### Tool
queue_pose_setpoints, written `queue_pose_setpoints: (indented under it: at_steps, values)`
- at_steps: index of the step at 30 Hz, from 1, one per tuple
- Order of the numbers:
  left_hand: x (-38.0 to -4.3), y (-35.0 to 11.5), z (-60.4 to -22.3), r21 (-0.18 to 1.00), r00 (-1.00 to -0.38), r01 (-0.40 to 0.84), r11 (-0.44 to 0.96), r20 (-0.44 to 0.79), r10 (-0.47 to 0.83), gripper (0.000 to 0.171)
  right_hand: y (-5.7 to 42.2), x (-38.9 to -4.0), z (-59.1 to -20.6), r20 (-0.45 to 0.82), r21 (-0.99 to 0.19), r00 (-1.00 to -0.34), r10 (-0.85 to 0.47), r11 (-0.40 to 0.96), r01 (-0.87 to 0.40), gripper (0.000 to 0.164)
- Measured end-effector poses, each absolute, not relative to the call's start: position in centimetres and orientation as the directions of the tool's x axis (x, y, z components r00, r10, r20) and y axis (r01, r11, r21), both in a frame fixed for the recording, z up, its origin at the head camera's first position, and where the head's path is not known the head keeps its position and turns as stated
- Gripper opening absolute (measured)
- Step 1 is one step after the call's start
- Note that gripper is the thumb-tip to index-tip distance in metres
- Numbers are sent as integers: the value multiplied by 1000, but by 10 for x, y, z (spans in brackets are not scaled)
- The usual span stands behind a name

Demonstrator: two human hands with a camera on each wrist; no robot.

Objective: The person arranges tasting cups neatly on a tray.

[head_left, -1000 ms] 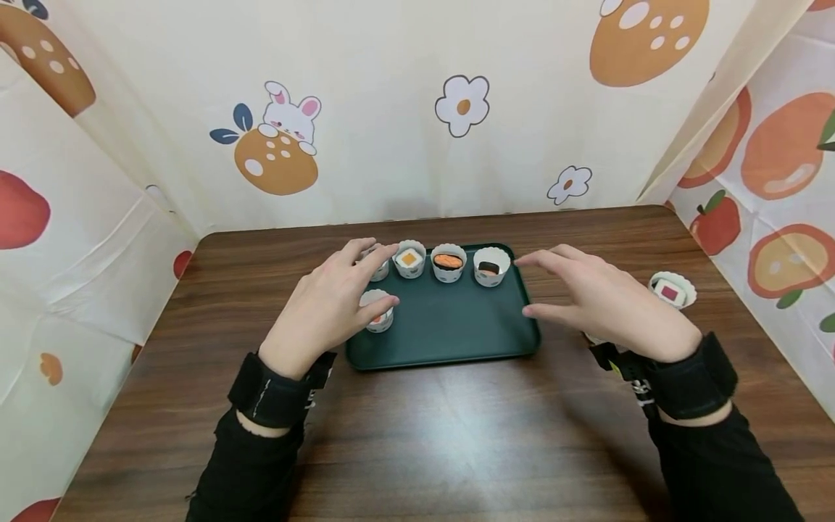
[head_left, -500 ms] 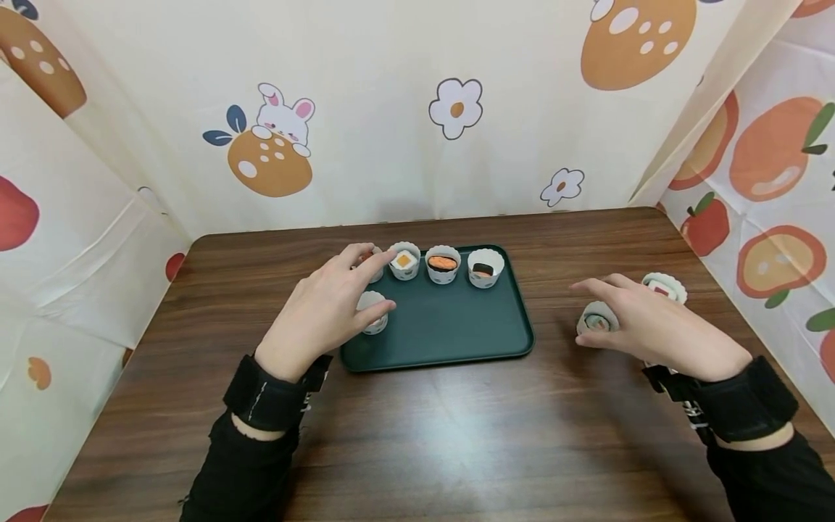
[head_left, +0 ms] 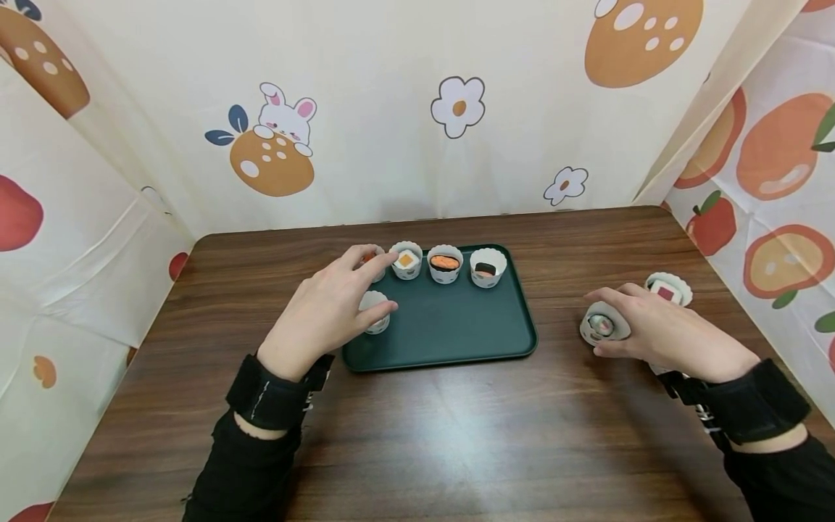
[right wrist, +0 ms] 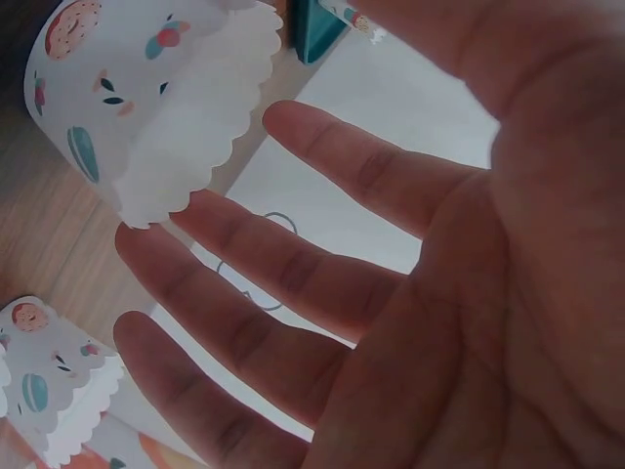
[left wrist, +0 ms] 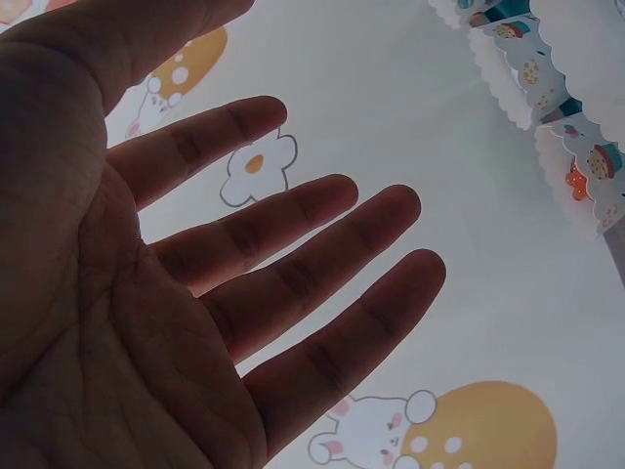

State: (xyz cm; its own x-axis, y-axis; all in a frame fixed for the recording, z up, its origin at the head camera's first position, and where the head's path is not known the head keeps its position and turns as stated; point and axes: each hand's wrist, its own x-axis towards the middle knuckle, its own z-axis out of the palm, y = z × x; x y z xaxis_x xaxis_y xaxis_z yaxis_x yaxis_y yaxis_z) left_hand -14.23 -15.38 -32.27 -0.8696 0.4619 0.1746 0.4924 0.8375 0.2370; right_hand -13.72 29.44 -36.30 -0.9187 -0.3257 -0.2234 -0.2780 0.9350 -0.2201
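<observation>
In the head view my left hand [head_left: 326, 308] hovers with spread fingers over the left end of a green tray [head_left: 450, 319]. Its fingertips are near scalloped paper cups of toy sushi there; the left wrist view shows straight fingers holding nothing. To the right of the tray, my right hand [head_left: 659, 326] reaches round a paper cup [head_left: 590, 330] with a sushi roll inside. From the right wrist, its fingers look straight, their tips close to the rim of that patterned cup [right wrist: 107, 98]. Whether they touch it I cannot tell.
Along the tray's back row stand cups with an egg piece [head_left: 407, 259], an orange-topped piece [head_left: 445, 263] and a black-wrapped piece [head_left: 486, 268]. Another cup [head_left: 375, 312] sits at the tray's left side, partly hidden. Beyond my right hand is a cup with a red-centred piece [head_left: 668, 288].
My right hand has moved from the tray's right edge out to the cup with the sushi roll, now beside its rim. The left hand has hardly moved.
</observation>
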Motion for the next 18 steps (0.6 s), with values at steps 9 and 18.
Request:
queue_pose_setpoints:
  at_steps: [9,18]
  values:
    - [-143,-153,-324,229,-867,496,838,174,466,74,296,-143,-371,-186,-229,-913,-363,920,-319,73]
    - [-144,-154,-324,235,-869,494,837,170,465,72,293,-148,-375,-189,-254,-909,-372,912,-321,66]
